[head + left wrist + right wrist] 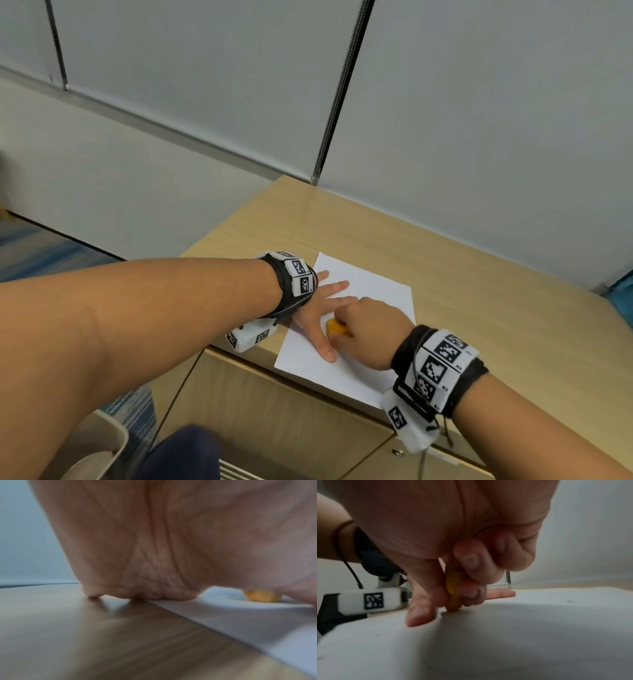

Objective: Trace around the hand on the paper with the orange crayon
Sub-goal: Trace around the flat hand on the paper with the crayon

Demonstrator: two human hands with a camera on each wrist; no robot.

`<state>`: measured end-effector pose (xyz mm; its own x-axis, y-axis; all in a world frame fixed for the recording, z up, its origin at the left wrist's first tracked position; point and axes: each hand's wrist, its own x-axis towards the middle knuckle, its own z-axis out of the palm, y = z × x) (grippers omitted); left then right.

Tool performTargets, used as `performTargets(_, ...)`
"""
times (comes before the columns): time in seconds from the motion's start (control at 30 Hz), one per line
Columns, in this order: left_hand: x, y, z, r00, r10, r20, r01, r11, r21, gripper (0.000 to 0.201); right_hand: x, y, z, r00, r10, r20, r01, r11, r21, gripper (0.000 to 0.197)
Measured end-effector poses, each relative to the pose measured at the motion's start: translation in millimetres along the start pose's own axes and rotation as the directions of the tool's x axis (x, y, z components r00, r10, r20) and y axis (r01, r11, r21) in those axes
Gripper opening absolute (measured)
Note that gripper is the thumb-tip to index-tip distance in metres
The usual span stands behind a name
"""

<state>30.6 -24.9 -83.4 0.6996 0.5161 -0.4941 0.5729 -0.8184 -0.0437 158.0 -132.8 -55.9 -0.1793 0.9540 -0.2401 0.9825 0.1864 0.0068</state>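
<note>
A white sheet of paper (363, 284) lies on the wooden desktop (445, 274). My left hand (318, 305) lies flat on the paper with its fingers spread and the thumb pointing toward me. My right hand (373, 329) grips a stubby orange crayon (337, 328), whose tip meets the paper in the gap between the left thumb and forefinger. In the right wrist view the crayon (453, 592) stands upright between thumb and curled fingers, right beside the left thumb (419, 614). In the left wrist view the crayon (260, 596) shows beyond the palm (154, 547) on the paper (240, 615).
The desk sits in a corner against grey partition walls (479, 120). Its front edge (308, 380) runs just under the paper's near corner, with cabinet doors below. Carpeted floor (41, 253) lies to the left. Bare desktop extends right of the paper.
</note>
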Motion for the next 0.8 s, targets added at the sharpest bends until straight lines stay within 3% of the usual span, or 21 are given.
performTargets(0.2,1,0,2,1.000,-0.006,0.004,0.006,1.000,-0.022,0.129,13,44,-8,0.982,0.189,-0.019,-0.189,0.982,0.023,0.029)
performTargets(0.37,0,-1,-1,1.000,-0.005,0.009,0.005,1.000,0.008,0.127,4,10,-1,0.999,0.014,0.045,-0.015,0.999,0.032,0.029)
performTargets(0.5,0,0,0,1.000,-0.011,0.012,0.011,1.000,-0.007,0.127,10,42,-13,0.995,0.096,0.028,-0.097,0.993,0.067,0.032)
performTargets(0.57,0,-3,-2,1.000,0.003,0.024,-0.003,1.000,-0.003,0.127,10,63,-17,0.989,0.147,-0.027,-0.139,0.969,0.202,0.033)
performTargets(0.67,-1,-8,-17,0.997,0.066,0.042,-0.069,0.993,0.092,0.126,5,81,-14,0.981,0.184,-0.061,-0.153,0.928,0.340,0.033)
performTargets(0.8,-4,-7,-48,0.983,0.146,0.112,-0.173,0.938,0.300,0.122,-1,84,-3,0.989,0.135,-0.067,-0.117,0.967,0.225,0.033)
